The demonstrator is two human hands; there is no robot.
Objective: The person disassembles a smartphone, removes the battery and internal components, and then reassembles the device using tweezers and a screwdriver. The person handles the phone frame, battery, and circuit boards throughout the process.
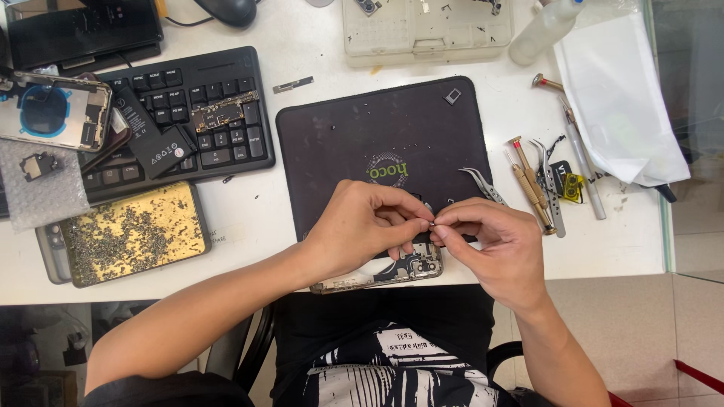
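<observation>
Hands: I see my left hand (360, 226) and right hand (494, 245) meeting fingertip to fingertip at the mat's 6 o'clock edge.
Fingers: both sets pinched together on a tiny part (432, 223), too small to identify.
Phone: opened phone body (392, 273) lies just beneath my hands, at their 6 o'clock.
Mat: dark work mat (362, 128) on the white surface (249, 218).
Tweezers: curved tweezers (483, 183) at 12 o'clock of my right hand.

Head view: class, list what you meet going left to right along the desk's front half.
Tray of tiny screws → left hand → right hand → brass-handled screwdrivers → white cloth.
</observation>
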